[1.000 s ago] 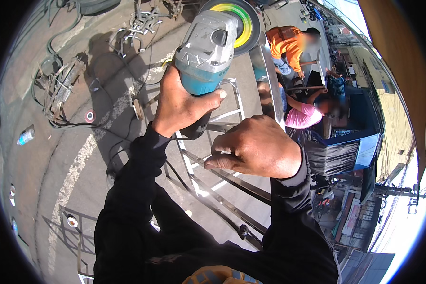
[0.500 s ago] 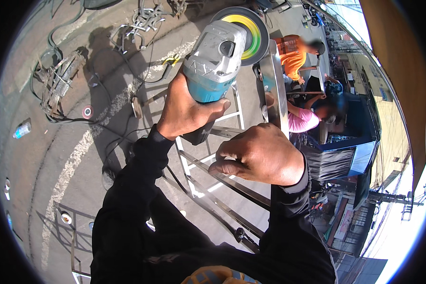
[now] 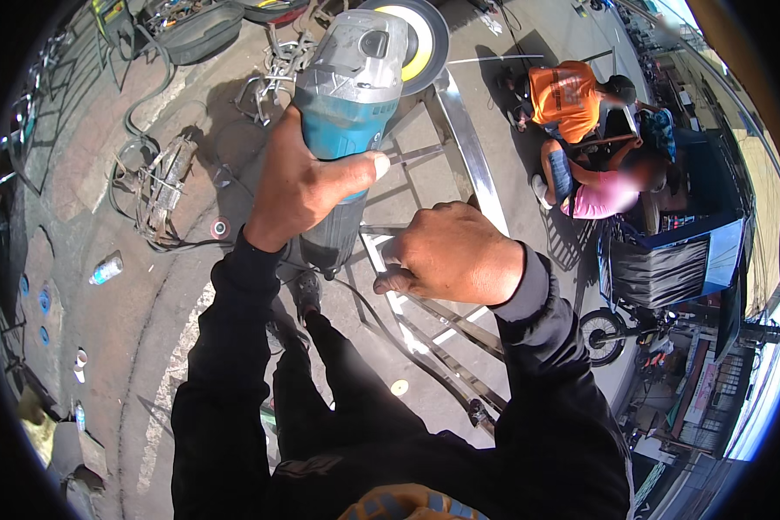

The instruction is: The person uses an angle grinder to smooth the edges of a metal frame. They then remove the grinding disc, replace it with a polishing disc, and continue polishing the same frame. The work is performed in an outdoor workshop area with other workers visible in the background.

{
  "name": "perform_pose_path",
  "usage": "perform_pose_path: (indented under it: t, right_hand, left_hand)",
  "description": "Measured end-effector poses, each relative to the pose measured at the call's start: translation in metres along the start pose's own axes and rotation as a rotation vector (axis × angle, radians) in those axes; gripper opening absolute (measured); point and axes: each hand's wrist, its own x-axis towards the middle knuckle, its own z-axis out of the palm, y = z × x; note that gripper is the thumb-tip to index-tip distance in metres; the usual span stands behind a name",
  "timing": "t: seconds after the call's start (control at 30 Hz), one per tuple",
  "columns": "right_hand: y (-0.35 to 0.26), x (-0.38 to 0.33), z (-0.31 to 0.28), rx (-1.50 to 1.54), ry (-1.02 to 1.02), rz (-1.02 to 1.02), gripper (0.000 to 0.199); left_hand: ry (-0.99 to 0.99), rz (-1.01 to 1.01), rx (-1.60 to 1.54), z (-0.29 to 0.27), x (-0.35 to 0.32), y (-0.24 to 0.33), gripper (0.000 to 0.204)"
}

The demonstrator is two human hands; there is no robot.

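My left hand (image 3: 308, 186) is wrapped round the body of a teal and grey angle grinder (image 3: 348, 95), thumb along its side. The grinder's round disc (image 3: 426, 42), with a yellow ring, lies at the upper end of a shiny metal tube frame (image 3: 472, 152); whether they touch cannot be told. My right hand (image 3: 451, 256) is closed over the frame, right of the grinder and lower down; its fingers curl out of sight beneath it. The frame's crossbars run below both hands, partly hidden by them.
A black cable (image 3: 377, 321) trails past my shoe (image 3: 307, 290). Metal clamps (image 3: 277, 74), a bottle (image 3: 106, 269) and an open tool case (image 3: 201, 35) lie to the left. People in orange (image 3: 565, 100) and pink (image 3: 605, 195) are at right, beside a blue-sided vehicle (image 3: 724, 260).
The view has shifted, bringing my legs and the tool case into sight. My left hand and the grinder appear further left and higher. My right hand stays closed at the frame.
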Motion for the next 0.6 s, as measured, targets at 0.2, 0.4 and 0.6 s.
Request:
perform_pose_path:
  t: [0.2, 0.4, 0.6]
  right_hand:
    - [0.001, 0.010, 0.008, -0.051, 0.036, -0.044, 0.045]
    - [0.008, 0.023, 0.020, -0.012, 0.136, -0.058, 0.044]
    - [0.026, 0.038, 0.045, -0.060, 0.438, -0.212, 0.039]
  left_hand:
    - [-0.290, -0.051, 0.296, -0.014, 0.038, 0.076, 0.041]
    - [-0.422, -0.197, 0.590, -0.008, 0.059, 0.096, 0.052]
    - [-0.311, -0.131, 0.832, -0.010, 0.063, 0.092, 0.062]
